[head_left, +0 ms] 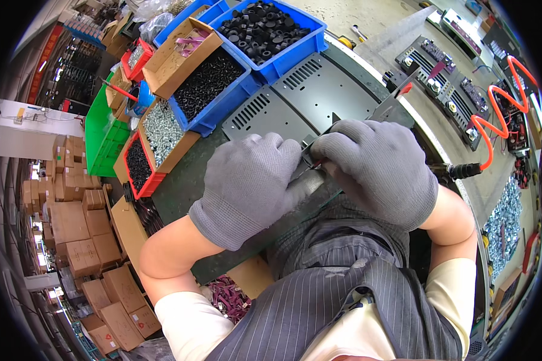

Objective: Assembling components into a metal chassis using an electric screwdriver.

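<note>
Over the near edge of the dark green bench (183,201), I have both gloved hands brought together on one small dark part (307,157).

From the head view I see the left hand (247,180) with its fingers curled in and thumb drawn close, pinching the part, while the right hand (382,165) bends over the same piece from the other side, nearly closed on it; the fingertips hide most of the part, so I can't make out its full shape. Just beyond it lies grey slotted sheet metal (328,96), flat on the bench. To the left of that I have a blue bin of black screws (208,84), with a cardboard box of silver screws (162,132) beside it; an orange coiled hose (497,123) hangs at the right.
</note>
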### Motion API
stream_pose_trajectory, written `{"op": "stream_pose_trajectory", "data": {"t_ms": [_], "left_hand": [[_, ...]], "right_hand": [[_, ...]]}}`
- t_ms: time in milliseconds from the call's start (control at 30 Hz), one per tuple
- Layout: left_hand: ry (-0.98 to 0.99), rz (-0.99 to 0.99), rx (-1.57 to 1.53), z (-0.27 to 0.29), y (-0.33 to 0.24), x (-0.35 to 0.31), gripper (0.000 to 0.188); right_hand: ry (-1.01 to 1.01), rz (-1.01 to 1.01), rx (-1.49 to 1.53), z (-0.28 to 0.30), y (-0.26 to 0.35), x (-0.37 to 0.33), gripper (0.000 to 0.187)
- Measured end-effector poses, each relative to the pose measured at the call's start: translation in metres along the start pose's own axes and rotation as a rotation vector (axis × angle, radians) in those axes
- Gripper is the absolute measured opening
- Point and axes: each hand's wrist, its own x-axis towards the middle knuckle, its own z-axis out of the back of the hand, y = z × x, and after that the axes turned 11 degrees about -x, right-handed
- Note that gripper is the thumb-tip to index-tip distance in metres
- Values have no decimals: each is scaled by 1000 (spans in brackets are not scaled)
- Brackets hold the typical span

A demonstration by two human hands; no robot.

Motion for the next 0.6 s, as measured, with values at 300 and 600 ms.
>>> {"op": "stream_pose_trajectory", "data": {"t_ms": [300,600], "left_hand": [[-19,31,51,1,-8,3,28],[-91,80,67,-1,-11,8,24]], "right_hand": [[-340,49,-209,-3,-25,19,34],[-193,103,-108,-17,-30,19,37]]}}
